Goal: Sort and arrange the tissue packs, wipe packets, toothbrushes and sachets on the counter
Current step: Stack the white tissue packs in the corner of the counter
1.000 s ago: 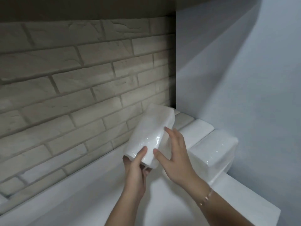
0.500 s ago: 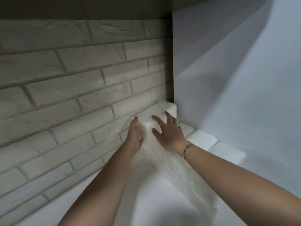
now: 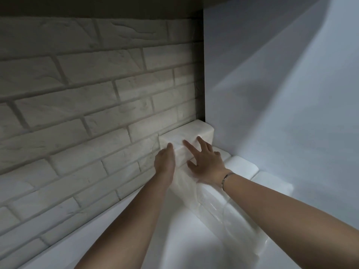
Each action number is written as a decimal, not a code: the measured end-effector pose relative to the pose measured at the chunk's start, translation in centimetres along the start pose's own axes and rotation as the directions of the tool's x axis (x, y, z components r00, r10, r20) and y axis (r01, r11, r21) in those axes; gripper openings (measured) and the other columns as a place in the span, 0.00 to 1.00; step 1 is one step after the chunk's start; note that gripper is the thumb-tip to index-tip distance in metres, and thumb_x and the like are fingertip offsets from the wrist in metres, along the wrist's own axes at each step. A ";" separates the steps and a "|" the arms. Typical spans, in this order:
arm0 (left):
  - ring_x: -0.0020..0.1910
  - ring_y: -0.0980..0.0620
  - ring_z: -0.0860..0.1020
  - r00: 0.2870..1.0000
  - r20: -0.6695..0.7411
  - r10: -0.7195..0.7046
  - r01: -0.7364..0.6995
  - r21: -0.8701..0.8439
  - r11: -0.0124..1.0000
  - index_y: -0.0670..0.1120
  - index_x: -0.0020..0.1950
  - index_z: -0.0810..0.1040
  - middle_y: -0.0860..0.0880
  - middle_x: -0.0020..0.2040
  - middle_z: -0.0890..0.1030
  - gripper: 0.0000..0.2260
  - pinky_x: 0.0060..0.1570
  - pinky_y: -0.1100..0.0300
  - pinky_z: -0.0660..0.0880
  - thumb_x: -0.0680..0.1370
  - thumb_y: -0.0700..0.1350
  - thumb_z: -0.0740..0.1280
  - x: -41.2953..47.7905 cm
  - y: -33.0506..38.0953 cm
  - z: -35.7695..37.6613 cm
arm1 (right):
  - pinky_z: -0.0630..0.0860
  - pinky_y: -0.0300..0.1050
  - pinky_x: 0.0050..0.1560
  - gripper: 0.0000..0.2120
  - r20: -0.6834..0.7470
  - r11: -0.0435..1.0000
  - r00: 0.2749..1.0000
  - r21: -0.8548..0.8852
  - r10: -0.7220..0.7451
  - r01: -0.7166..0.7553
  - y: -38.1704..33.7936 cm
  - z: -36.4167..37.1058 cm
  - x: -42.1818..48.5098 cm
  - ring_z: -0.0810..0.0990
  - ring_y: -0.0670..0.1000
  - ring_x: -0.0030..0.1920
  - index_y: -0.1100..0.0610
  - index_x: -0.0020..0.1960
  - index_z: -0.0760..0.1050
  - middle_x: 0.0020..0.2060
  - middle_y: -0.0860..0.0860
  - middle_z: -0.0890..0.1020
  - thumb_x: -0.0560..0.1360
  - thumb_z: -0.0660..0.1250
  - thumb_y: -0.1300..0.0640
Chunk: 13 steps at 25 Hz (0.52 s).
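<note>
1. Up in the corner where the brick wall (image 3: 97,113) meets the plain wall (image 3: 272,113), the top tissue pack (image 3: 186,135) sits on other packs (image 3: 240,166).
2. The right hand (image 3: 206,160) lies flat on it, fingers spread, gripping nothing. The left hand (image 3: 165,162) presses its side with the thumb on top; its fingers are hidden, so I cannot tell its grip.
3. The pack is probably light and soft, and slick in its film wrap, so hold it by both long sides.
4. The white counter (image 3: 174,239) looks smooth, and the corner is dim and tight.
</note>
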State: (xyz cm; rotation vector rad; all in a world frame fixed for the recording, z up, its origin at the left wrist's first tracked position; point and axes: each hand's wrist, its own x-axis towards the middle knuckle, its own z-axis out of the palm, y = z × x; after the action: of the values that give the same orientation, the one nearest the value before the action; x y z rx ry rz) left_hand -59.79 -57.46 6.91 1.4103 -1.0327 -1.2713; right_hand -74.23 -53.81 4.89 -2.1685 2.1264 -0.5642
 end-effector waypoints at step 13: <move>0.68 0.46 0.76 0.997 0.069 -0.016 0.022 -0.085 0.996 0.49 0.70 0.77 0.50 0.69 0.78 0.22 0.70 0.45 0.72 0.79 0.57 0.64 -0.8 -1.2 0.0 | 0.69 0.57 0.73 0.44 0.230 0.989 0.972 0.146 -0.044 0.010 1.0 -2.0 2.5 0.51 0.59 0.82 0.28 0.79 0.40 0.83 0.44 0.37 0.78 0.64 0.55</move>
State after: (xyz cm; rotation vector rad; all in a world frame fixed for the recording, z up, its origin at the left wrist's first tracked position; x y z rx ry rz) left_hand -59.85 -56.49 5.94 1.3227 -1.0005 -1.3702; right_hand -75.85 -55.87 7.06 -2.0744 1.8786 -0.4262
